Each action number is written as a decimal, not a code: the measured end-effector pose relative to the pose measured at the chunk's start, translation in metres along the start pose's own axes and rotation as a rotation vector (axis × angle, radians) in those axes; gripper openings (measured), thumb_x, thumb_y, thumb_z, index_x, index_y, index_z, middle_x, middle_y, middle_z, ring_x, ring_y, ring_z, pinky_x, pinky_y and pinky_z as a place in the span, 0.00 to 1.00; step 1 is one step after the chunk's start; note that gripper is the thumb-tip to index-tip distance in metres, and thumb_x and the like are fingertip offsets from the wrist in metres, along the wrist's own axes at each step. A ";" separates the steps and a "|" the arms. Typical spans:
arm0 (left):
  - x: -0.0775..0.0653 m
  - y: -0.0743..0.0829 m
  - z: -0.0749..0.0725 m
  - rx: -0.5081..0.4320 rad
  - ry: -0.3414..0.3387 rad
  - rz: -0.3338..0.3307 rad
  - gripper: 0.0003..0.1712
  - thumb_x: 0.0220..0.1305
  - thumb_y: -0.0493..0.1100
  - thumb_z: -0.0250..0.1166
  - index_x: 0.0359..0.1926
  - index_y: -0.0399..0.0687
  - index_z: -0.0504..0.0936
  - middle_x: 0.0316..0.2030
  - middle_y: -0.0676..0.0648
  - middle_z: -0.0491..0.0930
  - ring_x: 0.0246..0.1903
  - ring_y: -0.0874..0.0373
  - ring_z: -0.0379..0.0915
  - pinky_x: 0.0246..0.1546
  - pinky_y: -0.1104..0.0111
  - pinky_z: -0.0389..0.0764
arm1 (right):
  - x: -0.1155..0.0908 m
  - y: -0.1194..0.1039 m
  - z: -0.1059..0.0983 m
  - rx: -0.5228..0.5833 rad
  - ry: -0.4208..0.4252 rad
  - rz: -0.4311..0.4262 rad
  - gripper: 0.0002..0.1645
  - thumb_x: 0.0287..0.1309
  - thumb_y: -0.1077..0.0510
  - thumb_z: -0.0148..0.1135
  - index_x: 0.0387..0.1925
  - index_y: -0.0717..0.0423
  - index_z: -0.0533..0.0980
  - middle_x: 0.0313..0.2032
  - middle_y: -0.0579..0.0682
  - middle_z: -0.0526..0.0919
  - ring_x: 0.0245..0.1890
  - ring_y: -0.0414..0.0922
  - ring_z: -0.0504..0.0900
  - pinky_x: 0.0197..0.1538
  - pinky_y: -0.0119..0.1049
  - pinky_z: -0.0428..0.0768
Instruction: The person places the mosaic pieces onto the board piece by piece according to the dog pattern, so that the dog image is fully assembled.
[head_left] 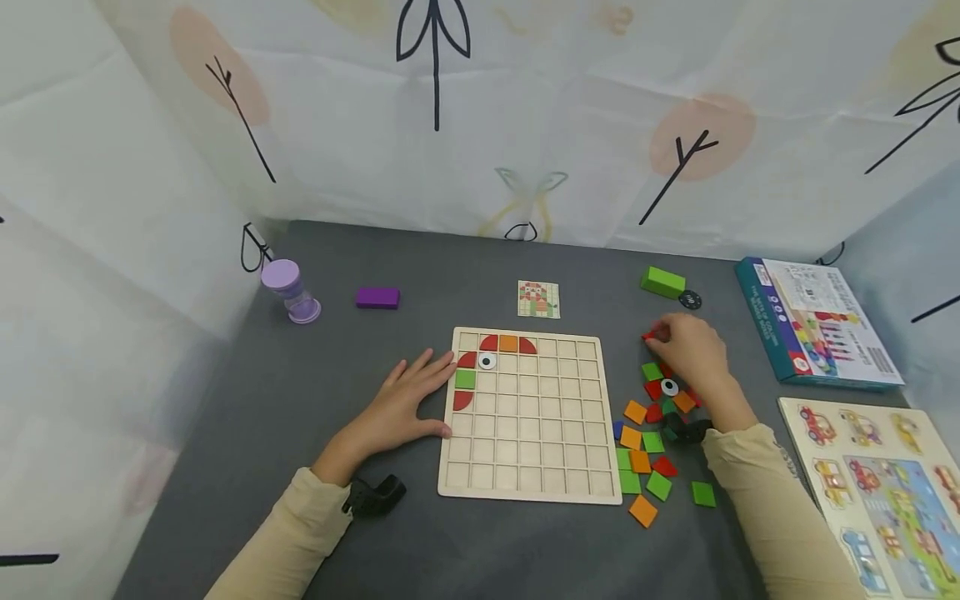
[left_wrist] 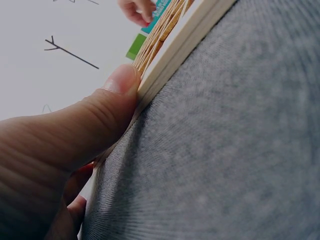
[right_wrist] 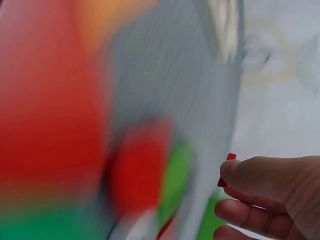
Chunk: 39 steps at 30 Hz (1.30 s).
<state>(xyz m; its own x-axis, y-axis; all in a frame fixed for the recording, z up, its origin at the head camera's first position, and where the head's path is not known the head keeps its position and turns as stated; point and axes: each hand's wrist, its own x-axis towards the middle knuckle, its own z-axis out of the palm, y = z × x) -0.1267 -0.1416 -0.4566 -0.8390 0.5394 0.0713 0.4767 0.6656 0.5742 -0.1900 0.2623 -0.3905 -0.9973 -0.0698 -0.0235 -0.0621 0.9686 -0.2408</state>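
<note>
You can read no word or number with certainty. The box (head_left: 821, 325) at the right of your table (head_left: 337, 367) carries pale lettering along its teal side, too small to make out, plus fine print, a barcode (head_left: 879, 360) and a round red sign (head_left: 801, 364). In your left wrist view, its lettering is likewise illegible. The black disc (head_left: 690, 300) bears a pale mark you cannot decipher.
</note>
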 end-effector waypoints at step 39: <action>0.000 0.001 -0.001 -0.004 -0.009 -0.005 0.54 0.39 0.61 0.66 0.66 0.54 0.51 0.66 0.54 0.47 0.65 0.52 0.34 0.59 0.48 0.35 | -0.010 -0.154 0.051 -0.055 -0.026 -0.440 0.11 0.45 0.55 0.63 0.35 0.47 0.79 0.29 0.42 0.75 0.23 0.37 0.73 0.23 0.31 0.70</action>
<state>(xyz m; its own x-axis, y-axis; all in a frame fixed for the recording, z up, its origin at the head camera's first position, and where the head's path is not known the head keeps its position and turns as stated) -0.1261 -0.1410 -0.4552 -0.8390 0.5407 0.0607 0.4712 0.6663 0.5780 -0.1680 0.1014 -0.4031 -0.8741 -0.4837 0.0449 -0.4833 0.8564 -0.1819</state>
